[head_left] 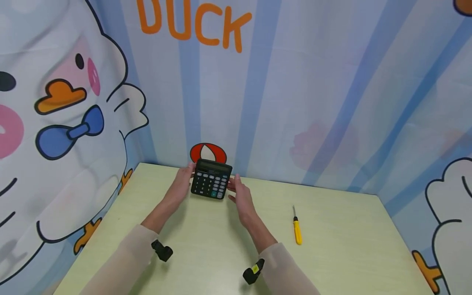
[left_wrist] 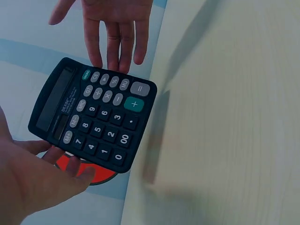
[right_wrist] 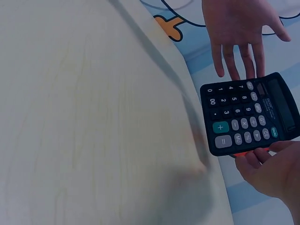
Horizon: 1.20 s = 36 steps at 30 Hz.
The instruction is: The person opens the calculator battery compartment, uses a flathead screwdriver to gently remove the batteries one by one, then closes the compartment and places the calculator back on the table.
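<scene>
A black calculator (head_left: 211,179) with grey keys and one green plus key is held up between both hands near the table's back edge, its key face turned toward me. My left hand (head_left: 180,185) is at its left side, with extended fingers reaching to the edge and partly hidden behind it in the left wrist view. On the opposite side, my right hand (head_left: 243,199) has its fingertips right at the calculator's edge. In the right wrist view, the straight fingers of the left hand (right_wrist: 237,35) meet the calculator's far side.
A screwdriver with a yellow handle (head_left: 297,232) lies on the pale table (head_left: 343,246), right of the right hand. Behind the table hangs a blue-striped cloth (head_left: 313,82) printed with ducks. Shadows of the hands and calculator fall on the tabletop.
</scene>
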Available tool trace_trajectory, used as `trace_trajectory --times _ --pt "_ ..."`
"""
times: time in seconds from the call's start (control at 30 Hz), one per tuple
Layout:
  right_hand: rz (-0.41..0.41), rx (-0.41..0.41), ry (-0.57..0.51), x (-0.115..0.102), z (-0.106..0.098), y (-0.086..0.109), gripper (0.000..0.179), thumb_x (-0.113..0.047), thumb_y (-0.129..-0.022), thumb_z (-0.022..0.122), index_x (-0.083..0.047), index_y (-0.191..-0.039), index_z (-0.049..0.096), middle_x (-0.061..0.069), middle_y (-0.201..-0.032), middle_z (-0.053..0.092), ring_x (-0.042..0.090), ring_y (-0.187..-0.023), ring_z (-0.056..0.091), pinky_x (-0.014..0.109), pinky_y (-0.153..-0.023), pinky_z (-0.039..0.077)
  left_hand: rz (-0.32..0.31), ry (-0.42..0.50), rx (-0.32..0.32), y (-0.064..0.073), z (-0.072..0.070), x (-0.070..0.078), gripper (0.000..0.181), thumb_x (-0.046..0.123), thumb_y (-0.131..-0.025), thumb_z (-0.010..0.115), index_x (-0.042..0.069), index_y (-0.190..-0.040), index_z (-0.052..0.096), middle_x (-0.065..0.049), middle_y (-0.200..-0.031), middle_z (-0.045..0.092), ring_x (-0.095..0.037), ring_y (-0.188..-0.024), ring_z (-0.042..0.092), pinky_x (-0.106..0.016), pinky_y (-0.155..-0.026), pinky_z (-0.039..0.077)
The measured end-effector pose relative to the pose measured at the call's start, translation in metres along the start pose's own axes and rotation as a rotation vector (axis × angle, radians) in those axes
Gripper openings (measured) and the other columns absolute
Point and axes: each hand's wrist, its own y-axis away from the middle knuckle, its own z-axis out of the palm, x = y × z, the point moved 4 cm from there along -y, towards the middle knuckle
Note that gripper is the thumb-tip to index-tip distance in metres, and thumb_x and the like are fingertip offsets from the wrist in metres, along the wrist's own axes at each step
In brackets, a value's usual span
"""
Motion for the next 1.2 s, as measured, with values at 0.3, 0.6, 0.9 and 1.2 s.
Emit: trace_trajectory --times 0.3,0.6,0.9,1.2 --pt "-0.020 -0.047 0.016 -0.008 -0.004 -0.001 0.088 -0.067 -0.110 0.027 0.005 -0.155 0.048 0.023 -0.150 0.054 0.038 -0.144 0.048 0.051 -0.121 0.039 -0.005 0.016 -0.073 0.001 -0.006 0.000 0.080 0.059 -0.113 0.011 0.001 -0.167 0.026 -0.021 -0.170 0.028 -0.043 -0.155 0.029 -0.058 -0.126 0.026" --pt "-0.049 -0.063 -0.013 -0.013 -0.004 -0.003 0.083 -0.063 -0.111 0.032 0.007 -0.149 0.054 0.027 -0.149 0.056 0.041 -0.143 0.050 0.053 -0.121 0.039 0.014 -0.018 -0.019 0.001 -0.005 -0.005 0.086 0.064 -0.111 0.012 0.000 -0.167 0.023 -0.022 -0.166 0.038 -0.038 -0.155 0.036 -0.050 -0.128 0.026" --pt "-0.065 -0.031 -0.025 -0.016 -0.005 -0.003 0.078 -0.058 -0.112 0.038 0.010 -0.147 0.055 0.027 -0.147 0.058 0.042 -0.142 0.051 0.050 -0.120 0.041 -0.018 0.015 0.059 0.005 -0.006 -0.006 0.083 0.063 -0.112 0.017 0.002 -0.165 0.032 -0.020 -0.163 0.044 -0.034 -0.152 0.040 -0.048 -0.126 0.030" --pt "-0.050 0.001 0.027 -0.020 -0.004 -0.003 0.069 -0.054 -0.112 0.045 0.004 -0.145 0.060 0.020 -0.144 0.063 0.035 -0.141 0.055 0.046 -0.118 0.043 -0.118 0.007 0.125 0.007 -0.007 -0.010 0.081 0.063 -0.112 0.028 0.000 -0.161 0.041 -0.019 -0.160 0.049 -0.033 -0.149 0.045 -0.047 -0.123 0.036"
